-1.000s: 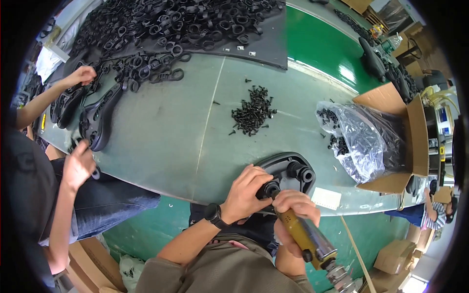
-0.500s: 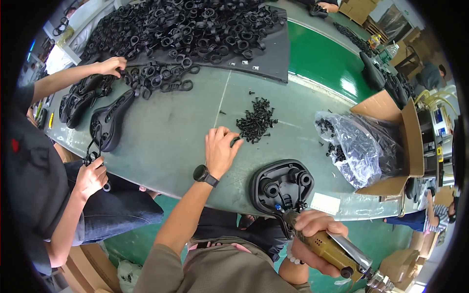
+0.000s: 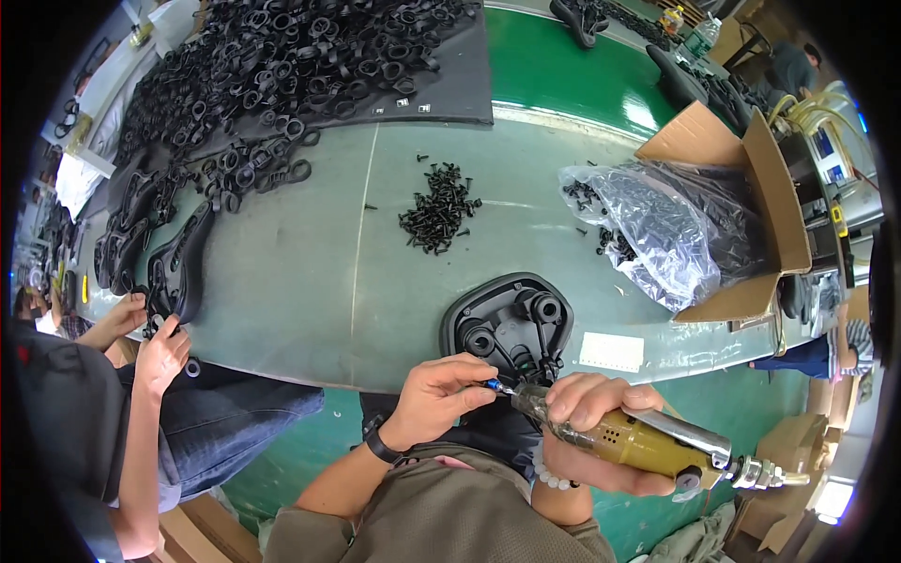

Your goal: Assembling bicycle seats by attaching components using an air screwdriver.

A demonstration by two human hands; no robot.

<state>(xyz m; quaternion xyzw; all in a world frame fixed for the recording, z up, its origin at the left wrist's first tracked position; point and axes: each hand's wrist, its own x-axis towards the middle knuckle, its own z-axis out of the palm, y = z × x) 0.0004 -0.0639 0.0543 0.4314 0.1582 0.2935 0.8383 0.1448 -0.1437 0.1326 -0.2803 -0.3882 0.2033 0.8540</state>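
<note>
My right hand grips a pneumatic screwdriver with a yellow-brown body, silver lever and blue-collared bit, pointing left. At the bit's tip, my left hand pinches thumb and fingers together; the small screw between them is almost wholly hidden. Just beyond both hands, a black bicycle saddle lies underside up at the table's near edge, two round springs or bumpers showing. Farther off is a loose pile of black screws.
An open cardboard box with a plastic bag of black screws stands at right. A white card lies beside the saddle. Black ring clamps heap up at the far left. Left of me, a co-worker's hands work at another saddle.
My left hand has come from the screw pile back to the screwdriver's tip. The screwdriver has lifted away from the saddle. The co-worker's hands have come together, and the view has shifted.
</note>
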